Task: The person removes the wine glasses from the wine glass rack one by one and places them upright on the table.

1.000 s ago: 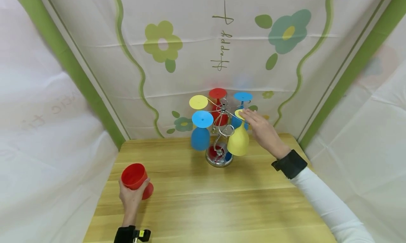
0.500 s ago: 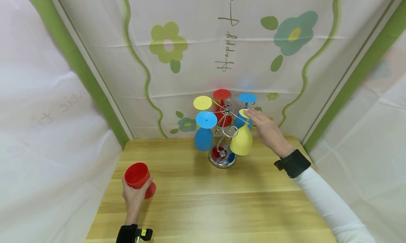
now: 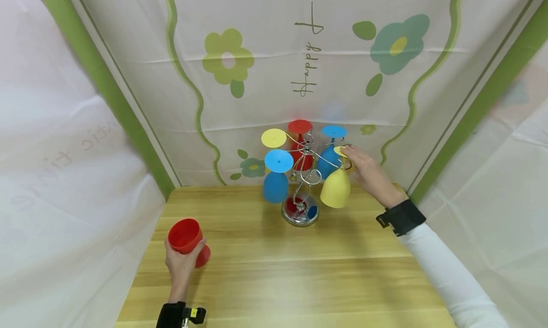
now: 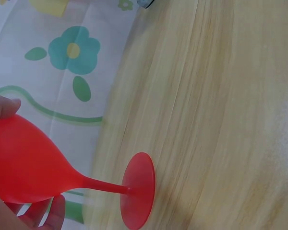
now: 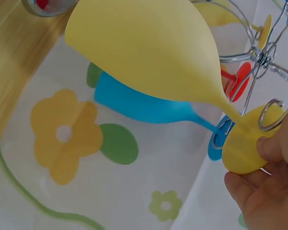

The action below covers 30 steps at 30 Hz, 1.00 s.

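The right hand pinches the foot of the upside-down yellow goblet beside the curled hook of the chrome rack, while the left hand grips a red goblet; gently steering the stem clear of the wire seems wise.

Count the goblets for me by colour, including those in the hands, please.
Red: 2 (red goblet in the left hand, another red goblet on the rack)
Blue: 2 (front blue goblet, rear blue goblet, both on the rack)
Yellow: 2 (yellow goblet in the right hand, second yellow goblet on the rack)
Total: 6 goblets
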Available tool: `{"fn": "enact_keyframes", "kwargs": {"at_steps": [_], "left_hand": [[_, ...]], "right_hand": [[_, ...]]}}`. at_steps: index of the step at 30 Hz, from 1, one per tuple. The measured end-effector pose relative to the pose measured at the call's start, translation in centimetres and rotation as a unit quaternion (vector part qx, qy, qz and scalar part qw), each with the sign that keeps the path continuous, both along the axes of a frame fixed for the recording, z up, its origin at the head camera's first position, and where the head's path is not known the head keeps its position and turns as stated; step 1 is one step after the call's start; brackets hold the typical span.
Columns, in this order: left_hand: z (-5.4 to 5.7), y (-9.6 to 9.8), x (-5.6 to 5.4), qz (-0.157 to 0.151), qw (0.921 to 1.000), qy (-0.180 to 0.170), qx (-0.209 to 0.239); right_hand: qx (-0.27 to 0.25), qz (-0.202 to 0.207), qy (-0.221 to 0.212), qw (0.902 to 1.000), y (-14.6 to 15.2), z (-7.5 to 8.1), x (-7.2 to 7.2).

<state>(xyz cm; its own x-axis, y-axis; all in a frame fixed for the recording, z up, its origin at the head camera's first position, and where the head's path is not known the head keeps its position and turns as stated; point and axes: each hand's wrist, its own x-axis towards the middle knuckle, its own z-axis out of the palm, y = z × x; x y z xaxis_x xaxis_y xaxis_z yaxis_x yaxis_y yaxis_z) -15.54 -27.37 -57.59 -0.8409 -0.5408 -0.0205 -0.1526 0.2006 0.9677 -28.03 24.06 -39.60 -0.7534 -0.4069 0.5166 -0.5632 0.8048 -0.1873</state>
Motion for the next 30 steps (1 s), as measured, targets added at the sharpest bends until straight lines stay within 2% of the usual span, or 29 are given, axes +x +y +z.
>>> {"fn": "enact_keyframes", "kwargs": {"at_steps": [4, 8, 13, 17, 26, 30], "left_hand": [[0.0, 0.0, 0.0, 0.001, 1.0, -0.001, -0.003], [0.0, 0.0, 0.0, 0.005, 0.9999, -0.007, -0.009], [0.0, 0.1, -0.1, 0.005, 0.9999, -0.011, -0.01], [0.0, 0.1, -0.1, 0.0, 0.9999, -0.01, -0.008], [0.0, 0.1, -0.1, 0.003, 0.9999, -0.015, -0.006], [-0.1, 0.1, -0.1, 0.0, 0.9999, -0.014, 0.001]], "right_hand": [[-0.012, -0.003, 0.008, 0.9999, 1.4, -0.6, 0.6], [-0.024, -0.014, -0.001, 0.9996, 2.9, -1.2, 1.3], [-0.048, -0.047, -0.043, 0.9968, 4.9, -2.3, 2.1], [-0.072, -0.079, -0.08, 0.991, 6.5, -3.4, 3.0], [-0.092, -0.116, -0.108, 0.983, 9.4, -6.4, 5.1], [-0.104, -0.137, -0.136, 0.9758, 10.4, -7.8, 6.2]]}}
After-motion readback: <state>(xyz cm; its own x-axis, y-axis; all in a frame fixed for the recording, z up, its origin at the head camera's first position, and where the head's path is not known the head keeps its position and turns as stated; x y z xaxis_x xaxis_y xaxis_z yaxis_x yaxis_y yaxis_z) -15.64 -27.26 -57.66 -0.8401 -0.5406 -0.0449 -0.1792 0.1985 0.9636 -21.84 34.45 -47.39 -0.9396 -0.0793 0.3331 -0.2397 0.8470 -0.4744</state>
